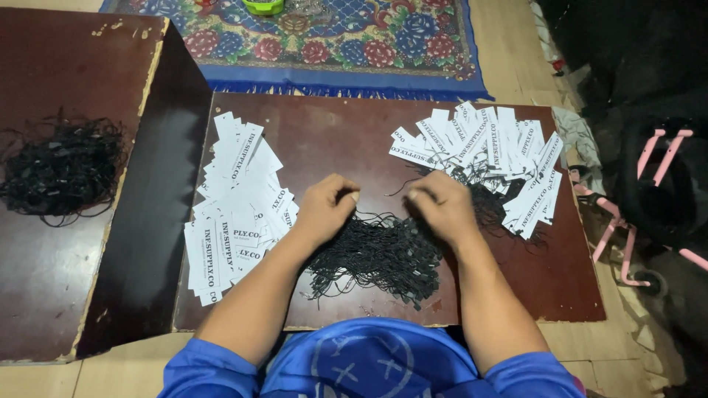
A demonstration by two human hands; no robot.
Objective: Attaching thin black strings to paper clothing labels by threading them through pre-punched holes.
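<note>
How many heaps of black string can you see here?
2. One heap of black strings lies under the person's hands on the middle board; another black heap sits on the left board. More strings may hide under the right-hand tags.

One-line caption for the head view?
Both hands, left hand and right hand, pinch a thin black string above the pile of black strings, white paper tags on either side.

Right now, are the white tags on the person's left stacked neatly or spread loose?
Spread loose: the white tags lie fanned and overlapping at different angles on the brown board.
</note>
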